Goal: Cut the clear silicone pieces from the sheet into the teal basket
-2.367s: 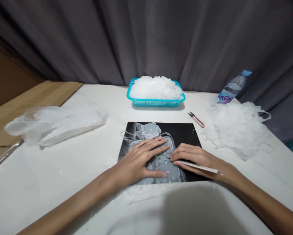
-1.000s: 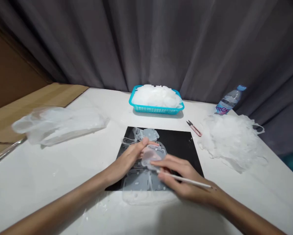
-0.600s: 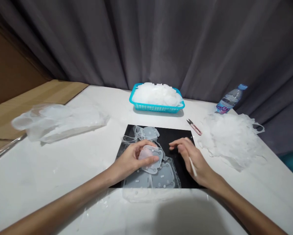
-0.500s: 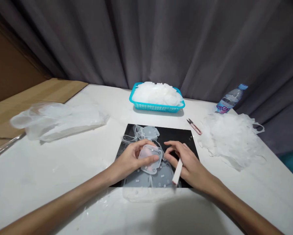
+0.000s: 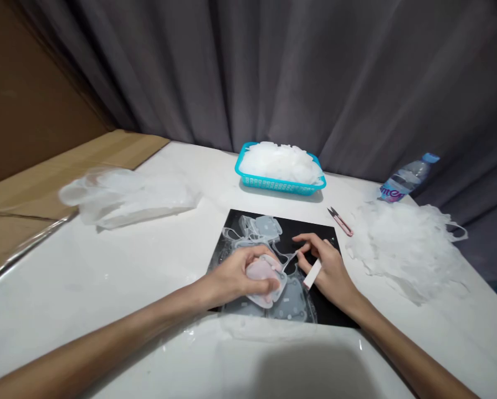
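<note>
The left hand (image 5: 237, 275) is clamped on the clear plastic piece (image 5: 261, 271), above the black board (image 5: 327, 307). The right hand (image 5: 328, 271), at three o'clock from this piece, has its thumb and finger pinched on a thin clear strip (image 5: 290, 258), and it also carries a white stick (image 5: 312, 275). From the board, the blue basket (image 5: 279, 185) stands at twelve o'clock on the tabletop (image 5: 148, 332), the small snips (image 5: 341, 223) lie at two, and the white plastic pile (image 5: 406, 246) at three.

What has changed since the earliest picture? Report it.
The left hand, first spread over the black mat, now grips a lifted clear piece. The right hand kept its white tool and took hold of a thin strip. Basket, snips and bottle stayed put.
</note>
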Motion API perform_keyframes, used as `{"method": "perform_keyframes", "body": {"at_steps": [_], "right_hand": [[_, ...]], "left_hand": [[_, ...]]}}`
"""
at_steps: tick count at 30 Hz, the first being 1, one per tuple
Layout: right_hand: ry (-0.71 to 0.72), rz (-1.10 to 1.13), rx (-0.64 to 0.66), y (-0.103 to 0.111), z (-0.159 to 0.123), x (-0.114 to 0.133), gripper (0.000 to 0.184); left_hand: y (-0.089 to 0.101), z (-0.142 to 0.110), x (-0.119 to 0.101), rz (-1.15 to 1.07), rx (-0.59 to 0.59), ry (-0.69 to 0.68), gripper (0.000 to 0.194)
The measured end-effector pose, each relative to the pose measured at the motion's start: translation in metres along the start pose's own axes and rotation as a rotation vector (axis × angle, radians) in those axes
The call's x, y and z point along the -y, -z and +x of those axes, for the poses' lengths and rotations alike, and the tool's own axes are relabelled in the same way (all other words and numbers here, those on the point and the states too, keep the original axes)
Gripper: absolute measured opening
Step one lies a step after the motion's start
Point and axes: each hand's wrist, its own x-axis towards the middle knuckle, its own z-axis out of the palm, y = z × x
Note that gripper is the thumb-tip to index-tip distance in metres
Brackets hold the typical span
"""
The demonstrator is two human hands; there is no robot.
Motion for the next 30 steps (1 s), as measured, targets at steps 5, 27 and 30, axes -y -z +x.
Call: {"method": "perform_keyframes", "body": {"at_steps": [5,27,30], "right_hand": [[0.082,0.018,0.280,0.009,-0.002,0.010,0.020],[0.051,0.276,0.304,0.015,0.009,0.019,0.023],[0.093,0.243,0.323,0.019,0.010,0.021,0.016]], "left_hand": [[0.009,-0.001,-0.001,0.001,-0.041,-0.035,0.039],[-0.007,-0.015,-0.012,0.576,-0.030,-0.162,0.028],[-0.007,-0.018,-0.010,0.703,-0.011,-0.290,0.022]]}}
